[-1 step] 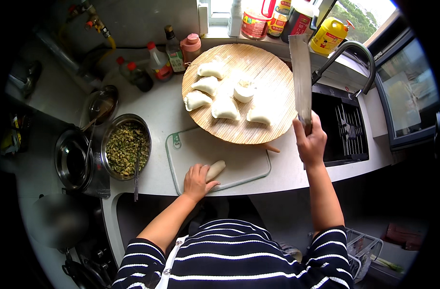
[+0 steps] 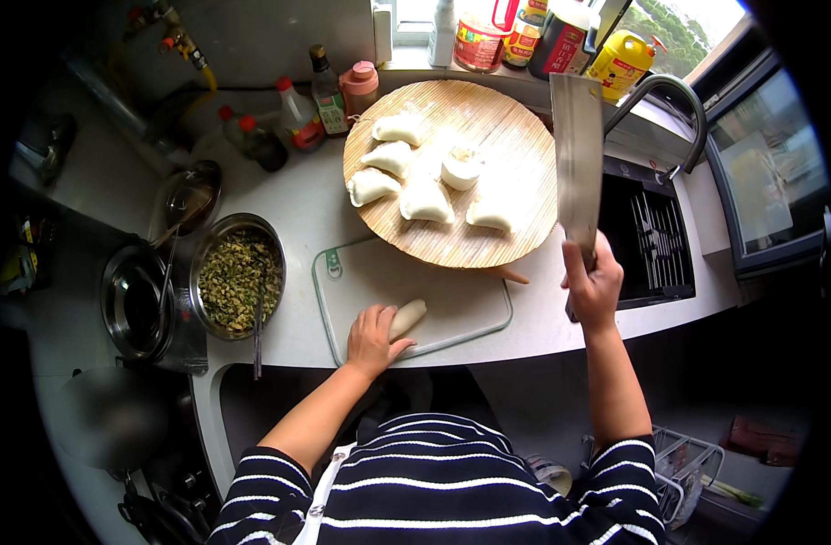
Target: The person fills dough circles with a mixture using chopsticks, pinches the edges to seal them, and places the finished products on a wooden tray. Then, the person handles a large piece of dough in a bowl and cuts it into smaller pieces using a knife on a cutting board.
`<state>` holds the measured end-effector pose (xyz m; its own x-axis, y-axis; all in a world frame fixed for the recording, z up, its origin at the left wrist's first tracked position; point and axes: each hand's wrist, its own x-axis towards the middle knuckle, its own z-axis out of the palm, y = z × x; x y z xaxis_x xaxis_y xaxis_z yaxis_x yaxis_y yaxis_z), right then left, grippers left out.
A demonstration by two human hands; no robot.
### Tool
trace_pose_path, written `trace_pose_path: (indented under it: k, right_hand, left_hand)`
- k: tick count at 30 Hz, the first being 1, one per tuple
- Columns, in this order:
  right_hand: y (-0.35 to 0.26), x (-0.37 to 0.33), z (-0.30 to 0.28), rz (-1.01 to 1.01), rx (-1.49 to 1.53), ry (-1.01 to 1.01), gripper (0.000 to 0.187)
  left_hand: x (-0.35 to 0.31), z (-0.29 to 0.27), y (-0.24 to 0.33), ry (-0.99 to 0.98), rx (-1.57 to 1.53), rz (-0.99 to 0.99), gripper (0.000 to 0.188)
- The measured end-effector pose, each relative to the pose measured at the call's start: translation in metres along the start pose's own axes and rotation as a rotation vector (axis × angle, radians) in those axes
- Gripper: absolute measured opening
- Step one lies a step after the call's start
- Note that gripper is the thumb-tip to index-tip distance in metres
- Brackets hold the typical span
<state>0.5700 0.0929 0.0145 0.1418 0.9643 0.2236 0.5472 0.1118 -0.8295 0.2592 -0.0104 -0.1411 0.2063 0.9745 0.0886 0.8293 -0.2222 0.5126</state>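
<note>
My left hand (image 2: 371,341) closes over the near end of a short roll of dough (image 2: 408,317), which lies on a white cutting board (image 2: 452,322) with a green rim. My right hand (image 2: 595,286) grips a cleaver (image 2: 577,159) by its handle. The blade points away from me, raised near the sink, with its broad face showing. Behind the board, a round slatted tray (image 2: 506,113) bears several filled white dumplings (image 2: 425,203) and a small rounded dough piece or stack (image 2: 462,170).
A metal bowl (image 2: 280,263) of chopped green filling with chopsticks (image 2: 258,341) stands left of the board. Bottles (image 2: 327,95) line the back wall, and a yellow jug (image 2: 620,65) stands by the window. On the right are the sink (image 2: 656,241) and its curved faucet (image 2: 703,127).
The cleaver has turned so that more of its broad face shows. My right hand has shifted slightly right and nearer to me. My left hand stays on the dough.
</note>
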Motion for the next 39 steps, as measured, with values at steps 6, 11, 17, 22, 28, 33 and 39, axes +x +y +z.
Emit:
trace_pose_path:
  k: [6,11,17,22,28,33,39]
  right_hand:
    - [-0.031,-0.14,-0.005,0.195,-0.056,-0.351,0.013]
    - [0.003,-0.178,0.043,0.251,-0.596,-0.606,0.028]
    - [0.006,-0.179,0.086,0.242,-0.639,-0.761,0.031]
    - [0.003,-0.16,0.067,0.158,-0.615,-0.674,0.034]
    - [-0.02,-0.175,0.063,0.076,-0.628,-0.743,0.033]
    - [-0.019,-0.172,0.066,0.107,-0.629,-0.766,0.033]
    - [-0.026,-0.163,0.064,0.135,-0.63,-0.787,0.032]
  left_hand:
    - [0.003,0.014,-0.007,-0.028,-0.047,0.038,0.054]
    - [0.001,0.011,-0.007,-0.003,-0.071,0.024,0.052]
    - [-0.003,0.023,-0.017,0.027,-0.044,0.04,0.053]
    - [0.0,0.019,-0.014,0.057,-0.094,0.026,0.051]
    - [-0.002,0.02,-0.015,0.085,-0.103,0.024,0.046]
    - [0.001,0.017,-0.012,0.116,-0.131,0.06,0.048]
    - [0.005,0.013,-0.01,0.062,-0.143,0.019,0.045]
